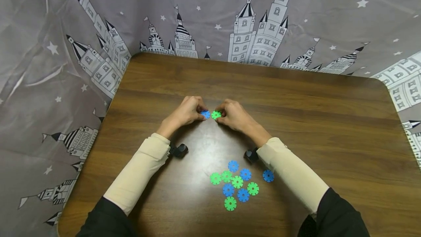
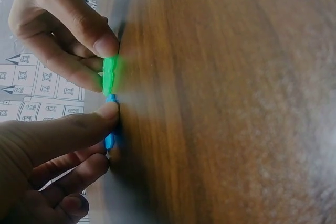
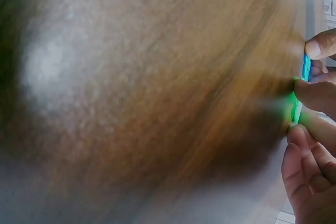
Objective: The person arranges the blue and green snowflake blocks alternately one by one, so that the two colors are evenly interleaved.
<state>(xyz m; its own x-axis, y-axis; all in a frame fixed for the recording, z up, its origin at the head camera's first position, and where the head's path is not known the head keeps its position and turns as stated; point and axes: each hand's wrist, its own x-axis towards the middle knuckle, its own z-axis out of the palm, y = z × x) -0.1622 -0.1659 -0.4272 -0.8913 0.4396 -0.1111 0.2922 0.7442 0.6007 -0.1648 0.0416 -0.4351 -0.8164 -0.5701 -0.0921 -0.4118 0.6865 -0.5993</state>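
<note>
My left hand (image 1: 186, 112) pinches a blue notched disc (image 1: 206, 114) by its edge between thumb and fingers. Facing it, my right hand (image 1: 235, 115) grips a green notched disc (image 1: 215, 115) in the same way. The two discs are side by side, edge toward edge, with a narrow gap in the head view. In the left wrist view the green disc (image 2: 109, 75) appears edge-on and the blue disc (image 2: 109, 141) is partly hidden by the left thumb. Whether their rims touch there, I cannot tell.
Nearer the person lies a loose group of flat discs, green ones (image 1: 237, 182) and blue ones (image 1: 243, 195). One blue disc (image 1: 268, 176) sits apart, beside the right sleeve. A grey castle-print cloth (image 1: 210, 17) hangs behind the brown wooden table (image 1: 329, 120).
</note>
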